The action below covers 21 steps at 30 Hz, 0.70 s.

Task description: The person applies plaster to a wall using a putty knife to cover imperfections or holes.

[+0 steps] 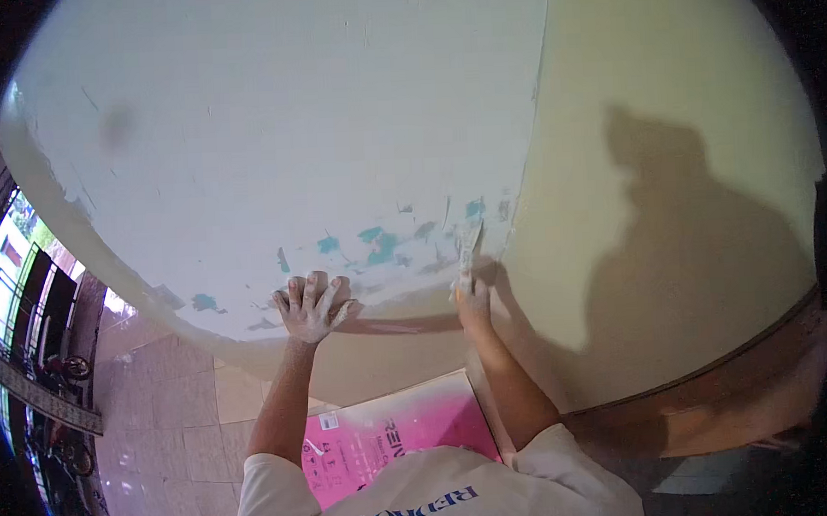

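My left hand (314, 307) lies against the lower part of the white wall (315, 124), fingers spread and dusted with white. In my right hand (472, 303) is a putty knife (469, 246), its blade pointing up along the wall. The blade tip is just below a teal patch (475, 208); whether it touches the surface I cannot tell. More teal patches (376, 246) and grey scuffs show in a band above and between my hands. White residue coats the knife, and my fingers hide part of its handle.
A pink printed box or board (393, 434) lies on the floor below me. To the right a cream wall (683, 80) carries my shadow. Tiled floor (161, 389) runs along the left, with a dark railing and wheeled vehicles (68, 370) beyond.
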{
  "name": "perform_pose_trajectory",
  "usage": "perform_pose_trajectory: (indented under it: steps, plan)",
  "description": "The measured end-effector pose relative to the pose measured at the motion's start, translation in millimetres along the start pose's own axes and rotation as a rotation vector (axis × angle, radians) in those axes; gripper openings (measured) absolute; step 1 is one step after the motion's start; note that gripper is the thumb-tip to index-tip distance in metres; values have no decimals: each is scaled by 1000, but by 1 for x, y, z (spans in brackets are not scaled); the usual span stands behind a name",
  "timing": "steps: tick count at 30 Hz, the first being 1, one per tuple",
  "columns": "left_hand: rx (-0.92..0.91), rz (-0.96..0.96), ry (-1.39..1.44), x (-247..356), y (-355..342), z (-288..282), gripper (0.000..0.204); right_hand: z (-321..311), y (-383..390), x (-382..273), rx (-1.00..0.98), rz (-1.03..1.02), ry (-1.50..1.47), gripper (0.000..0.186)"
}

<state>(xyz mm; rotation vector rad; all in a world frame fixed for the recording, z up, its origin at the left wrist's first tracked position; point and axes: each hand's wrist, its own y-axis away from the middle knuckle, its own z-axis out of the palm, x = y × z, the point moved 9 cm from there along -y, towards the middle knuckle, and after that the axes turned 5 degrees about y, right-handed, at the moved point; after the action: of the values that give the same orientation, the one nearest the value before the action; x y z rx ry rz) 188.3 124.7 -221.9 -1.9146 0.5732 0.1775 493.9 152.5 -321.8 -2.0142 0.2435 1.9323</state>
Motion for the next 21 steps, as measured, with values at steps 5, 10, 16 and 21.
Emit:
perform_pose_trajectory:
  steps: [5, 10, 16, 21]
  plan:
    - [42, -13, 28, 2, -9, -2, 62, -16, -9, -3, 56, 12, -173, 37]
    - [79, 28, 16, 5, -13, 1, 59, -36, 13, 59, 137, 215, -258, 34]
    - [73, 10, 18, 7, -10, -1, 61, -60, -54, -41, 172, -32, -84, 34]
    - [14, -27, -12, -4, 1, -5, 59, -44, -14, 21, -45, 90, -330, 34]
